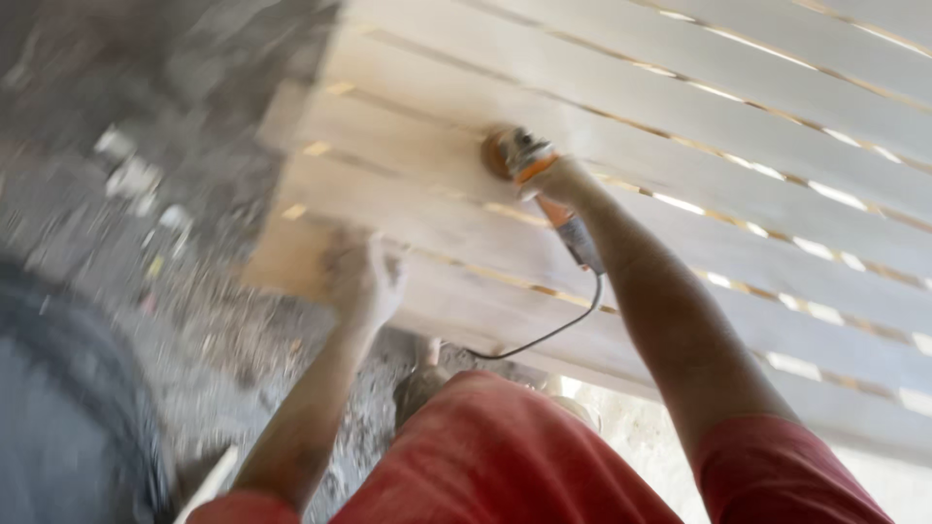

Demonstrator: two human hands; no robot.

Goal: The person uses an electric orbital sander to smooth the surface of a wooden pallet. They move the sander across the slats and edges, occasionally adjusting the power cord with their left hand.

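— What do I have in hand right now?

— My right hand (555, 180) is clenched around an orange power sander (529, 170), its disc end pressed flat against a pale wooden slat panel (680, 107). The tool's long axis runs from the disc, just beyond my knuckles, back along my forearm, and its black cord (553, 333) loops down from the tail end toward my red shorts (505, 446).

— And the other hand?

— My left hand (367, 281) rests on the near edge of the same panel, well apart from the sander and below-left of the grip. The picture is blurred, so I cannot tell whether those fingers are curled over the edge or simply laid flat.

— Which way do the slats lie?

— They run lengthwise away to the right of the grip, roughly crosswise to the tool's body. The right hand is the nearer one to the disc. Past the panel's left end lies rubble-strewn ground (184, 126).
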